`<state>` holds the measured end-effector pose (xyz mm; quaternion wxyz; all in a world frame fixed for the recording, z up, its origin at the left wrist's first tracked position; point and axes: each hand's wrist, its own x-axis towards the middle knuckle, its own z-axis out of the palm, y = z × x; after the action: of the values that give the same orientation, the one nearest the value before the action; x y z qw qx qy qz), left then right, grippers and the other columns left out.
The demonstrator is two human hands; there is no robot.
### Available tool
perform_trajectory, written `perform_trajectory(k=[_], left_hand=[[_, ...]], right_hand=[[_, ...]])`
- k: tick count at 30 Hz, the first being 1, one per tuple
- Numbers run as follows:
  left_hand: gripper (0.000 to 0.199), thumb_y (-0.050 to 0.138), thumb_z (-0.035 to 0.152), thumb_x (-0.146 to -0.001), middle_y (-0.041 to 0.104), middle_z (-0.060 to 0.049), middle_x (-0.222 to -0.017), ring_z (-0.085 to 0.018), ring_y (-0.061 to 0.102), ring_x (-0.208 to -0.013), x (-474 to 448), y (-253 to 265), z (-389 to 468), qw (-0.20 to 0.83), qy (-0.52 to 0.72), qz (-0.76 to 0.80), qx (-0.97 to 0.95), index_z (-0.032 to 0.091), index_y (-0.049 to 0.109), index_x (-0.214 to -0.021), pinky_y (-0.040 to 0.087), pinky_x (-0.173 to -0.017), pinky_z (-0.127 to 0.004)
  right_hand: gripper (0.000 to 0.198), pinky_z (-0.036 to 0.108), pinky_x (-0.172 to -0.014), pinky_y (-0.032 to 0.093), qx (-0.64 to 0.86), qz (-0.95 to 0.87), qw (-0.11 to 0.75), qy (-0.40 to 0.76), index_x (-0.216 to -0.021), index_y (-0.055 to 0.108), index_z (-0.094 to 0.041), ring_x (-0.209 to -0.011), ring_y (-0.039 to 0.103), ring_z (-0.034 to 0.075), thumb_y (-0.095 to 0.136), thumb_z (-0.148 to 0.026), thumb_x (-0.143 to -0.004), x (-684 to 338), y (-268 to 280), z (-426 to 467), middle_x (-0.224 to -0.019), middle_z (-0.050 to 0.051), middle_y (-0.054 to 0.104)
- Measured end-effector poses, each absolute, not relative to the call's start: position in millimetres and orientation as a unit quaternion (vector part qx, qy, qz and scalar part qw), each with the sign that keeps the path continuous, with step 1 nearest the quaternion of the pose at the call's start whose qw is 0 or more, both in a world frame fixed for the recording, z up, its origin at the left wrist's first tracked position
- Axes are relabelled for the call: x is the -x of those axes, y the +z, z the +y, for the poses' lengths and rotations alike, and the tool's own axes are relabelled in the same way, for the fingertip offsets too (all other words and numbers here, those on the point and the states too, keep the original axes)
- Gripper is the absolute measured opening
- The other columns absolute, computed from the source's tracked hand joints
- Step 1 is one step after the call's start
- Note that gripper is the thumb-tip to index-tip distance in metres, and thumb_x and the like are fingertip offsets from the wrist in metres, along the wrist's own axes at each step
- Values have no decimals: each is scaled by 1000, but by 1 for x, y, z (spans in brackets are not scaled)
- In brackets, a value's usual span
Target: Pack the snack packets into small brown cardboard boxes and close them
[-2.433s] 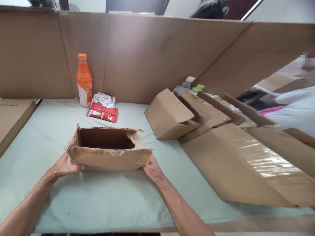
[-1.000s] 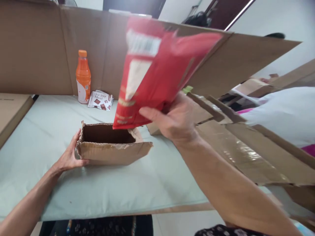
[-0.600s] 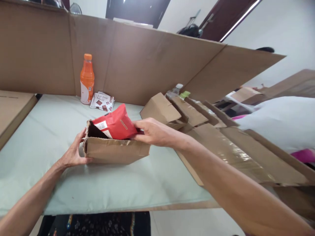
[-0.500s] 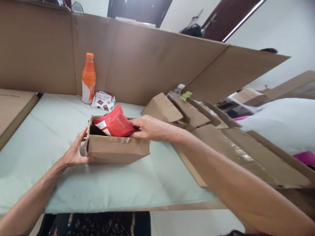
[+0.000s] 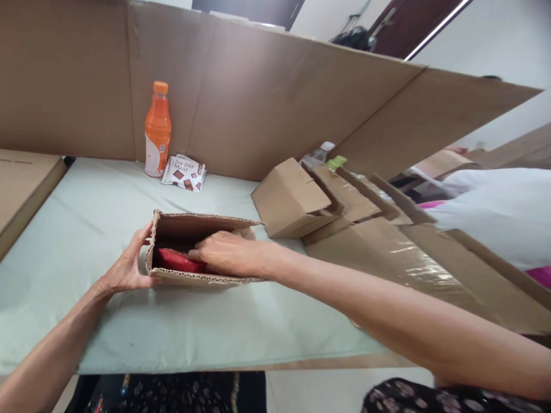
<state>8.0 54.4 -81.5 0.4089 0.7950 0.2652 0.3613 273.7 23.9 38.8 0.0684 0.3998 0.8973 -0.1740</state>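
Observation:
A small cardboard box [image 5: 157, 223] with its top open sits on the pale green padded surface. My left hand [image 5: 132, 261] grips its left end, with the thumb along the near side and the fingers at the far corner. Inside the box lies a red packet [image 5: 176, 261], low down and partly covered by the near wall. My right hand [image 5: 226, 252] reaches into the box from the right. Its fingers are curled at the packet's right end, and the fingertips are partly hidden.
An orange drink bottle [image 5: 157, 129] and white sachets [image 5: 185, 172] stand by the tall cardboard partition [image 5: 258, 97]. To the right, several cardboard compartments [image 5: 297, 195] hold a clear bottle [image 5: 321, 154]. A flat cardboard box [image 5: 26, 189] lies at the left edge.
My right hand has moved down and left with the red packet, from the box's top opening to inside it. The box has tilted so its opening faces me more. My left hand stays on it.

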Motion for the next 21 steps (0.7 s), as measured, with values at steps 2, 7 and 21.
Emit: perform_trajectory(k=[2, 7, 21], left_hand=[[119, 88, 51, -73, 35, -12, -163, -43, 41, -145, -8, -82, 54, 402, 359, 266, -799, 35, 15, -165, 40, -120, -58], [118, 86, 51, -74, 33, -12, -164, -43, 41, -146, -7, -86, 54, 398, 359, 263, -802, 36, 13, -166, 41, -119, -59], [107, 73, 40, -79, 30, -9, -168, -45, 43, -146, -4, -78, 42, 359, 305, 331, -817, 38, 7, -165, 44, -118, -61]], right_hand=[[22, 31, -56, 34, -407, 881, 99, -217, -84, 75, -24, -61, 57, 18, 62, -6, -86, -274, 37, 25, -74, 1, 72], [16, 29, -69, 48, -411, 862, -37, -295, -94, 78, -27, -80, 68, 18, 65, -19, -87, -305, 70, 31, -94, -1, 78], [21, 32, -71, 58, -675, 580, -384, -249, -95, 69, -15, -77, 67, 16, 81, -27, -82, -382, -46, 237, -91, 3, 71]])
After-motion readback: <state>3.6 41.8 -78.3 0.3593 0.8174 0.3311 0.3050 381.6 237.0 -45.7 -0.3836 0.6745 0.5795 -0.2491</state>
